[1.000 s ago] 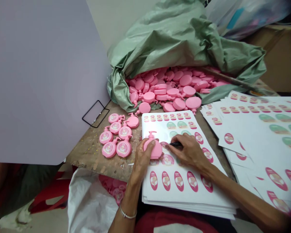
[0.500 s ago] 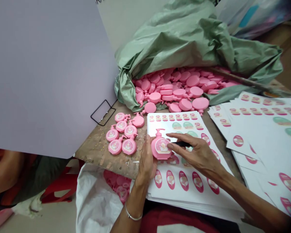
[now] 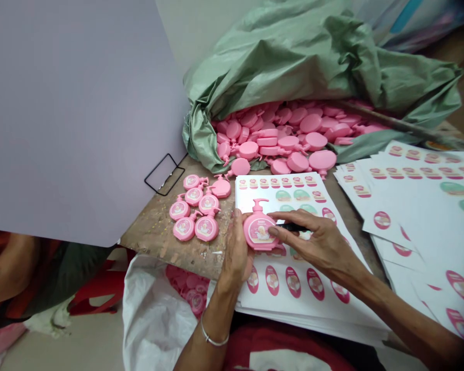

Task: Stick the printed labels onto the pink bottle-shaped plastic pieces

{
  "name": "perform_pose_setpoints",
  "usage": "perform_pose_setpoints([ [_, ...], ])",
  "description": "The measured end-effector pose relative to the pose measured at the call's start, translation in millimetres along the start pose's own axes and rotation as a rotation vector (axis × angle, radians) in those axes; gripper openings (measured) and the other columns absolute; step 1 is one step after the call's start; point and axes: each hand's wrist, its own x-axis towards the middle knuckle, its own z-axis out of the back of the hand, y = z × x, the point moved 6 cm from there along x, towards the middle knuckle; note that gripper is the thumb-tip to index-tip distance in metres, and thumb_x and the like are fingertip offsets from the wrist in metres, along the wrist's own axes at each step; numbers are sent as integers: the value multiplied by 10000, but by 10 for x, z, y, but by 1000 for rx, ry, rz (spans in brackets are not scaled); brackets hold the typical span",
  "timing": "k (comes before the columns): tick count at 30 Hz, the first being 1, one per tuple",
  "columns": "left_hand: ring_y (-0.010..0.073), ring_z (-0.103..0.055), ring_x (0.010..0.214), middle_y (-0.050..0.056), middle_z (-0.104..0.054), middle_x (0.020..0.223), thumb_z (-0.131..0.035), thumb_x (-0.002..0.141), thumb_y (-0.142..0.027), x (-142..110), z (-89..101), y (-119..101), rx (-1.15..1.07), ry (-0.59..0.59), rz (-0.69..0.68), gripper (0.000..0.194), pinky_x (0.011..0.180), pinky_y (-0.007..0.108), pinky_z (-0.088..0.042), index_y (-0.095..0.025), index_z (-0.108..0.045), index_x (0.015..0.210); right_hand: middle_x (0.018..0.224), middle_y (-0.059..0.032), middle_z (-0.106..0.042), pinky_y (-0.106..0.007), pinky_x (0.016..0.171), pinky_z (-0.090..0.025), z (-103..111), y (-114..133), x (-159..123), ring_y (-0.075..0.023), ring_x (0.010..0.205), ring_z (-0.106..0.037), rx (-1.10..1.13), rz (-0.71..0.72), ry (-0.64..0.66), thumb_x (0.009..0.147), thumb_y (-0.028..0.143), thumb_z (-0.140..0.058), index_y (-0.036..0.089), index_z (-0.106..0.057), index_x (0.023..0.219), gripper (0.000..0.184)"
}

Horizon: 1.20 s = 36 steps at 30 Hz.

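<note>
My left hand (image 3: pixel 236 248) grips a flat pink pump-bottle-shaped plastic piece (image 3: pixel 260 231) over the sticker sheets, and a round label sits on its face. My right hand (image 3: pixel 317 238) pinches a black tool (image 3: pixel 292 227) between its fingers, with the fingertips pressing the label's right edge. Under both hands lies a stack of white sheets with pink oval stickers (image 3: pixel 294 282). Several labelled pink pieces (image 3: pixel 195 206) lie on the table to the left. Unlabelled ones (image 3: pixel 286 136) fill the mouth of a green woven sack (image 3: pixel 286 62).
A worn wooden tabletop (image 3: pixel 158 242) holds everything. More sticker sheets (image 3: pixel 410 206) overlap at the right. A large lilac board (image 3: pixel 69 113) with a black wire frame (image 3: pixel 164 174) covers the left. Below, a white sack (image 3: pixel 154 319) holds pink pieces. A person's arm (image 3: pixel 7 268) shows at far left.
The pink piece's bare face now carries a round label, and my left hand has turned it slightly. My right fingers have moved from the sheet onto the label's edge.
</note>
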Motion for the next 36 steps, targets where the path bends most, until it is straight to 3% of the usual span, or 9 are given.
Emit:
perform_pose_setpoints([
  [12, 173, -643, 878, 75, -714, 965, -467, 909, -547, -4, 16, 4, 33, -23, 3, 494, 758, 252, -520, -145, -709, 1064, 773, -25, -695, -290, 603, -514, 10, 6, -2, -152, 648, -616, -37, 33, -13, 800, 420, -666, 236, -738, 997, 279],
  [27, 152, -635, 804, 51, -707, 904, -464, 892, -587, -24, -14, -19, 31, -13, -1, 518, 711, 237, -515, -166, -690, 1089, 844, -52, -713, -309, 599, -522, 16, 23, -22, -176, 689, -636, -58, 46, -36, 808, 420, -661, 232, -736, 996, 276],
  [36, 184, -641, 892, 60, -703, 879, -452, 915, -543, -23, -48, -32, 7, -5, -6, 496, 736, 250, -524, -164, -663, 1155, 849, -46, -708, -312, 619, -513, 18, 11, -31, -172, 699, -631, -55, 66, -47, 809, 396, -670, 220, -731, 1000, 266],
])
